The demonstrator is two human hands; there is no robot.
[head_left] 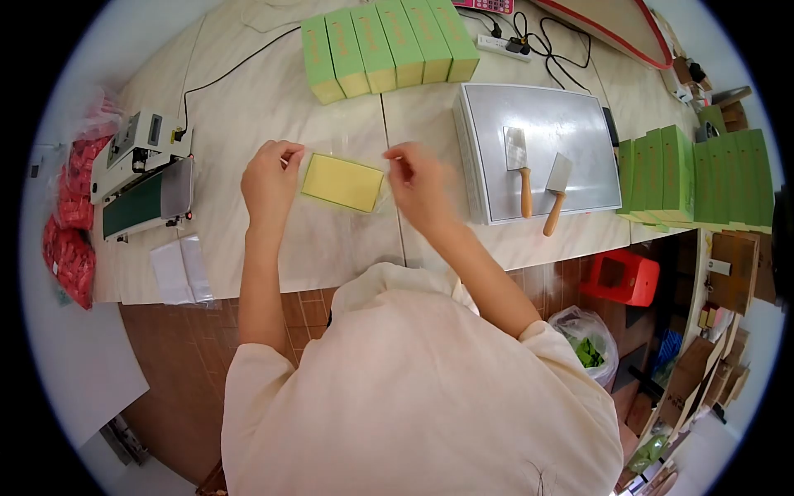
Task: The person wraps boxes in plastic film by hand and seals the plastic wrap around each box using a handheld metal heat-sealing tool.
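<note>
A flat yellow box with green edges lies on the table between my two hands. Clear plastic film shows faintly around it, above and at its right end. My left hand is off the box's left end, thumb and finger pinched at the film's edge. On the other side my right hand is slightly blurred, its thumb and forefinger pinched near the box's upper right corner, where the film glints. How much film each hand grips is hard to see.
Green boxes stand in a row at the back, with more green boxes at right. Two wooden-handled scrapers lie on a metal-topped unit. A machine and plastic bags are at left; a power strip lies behind.
</note>
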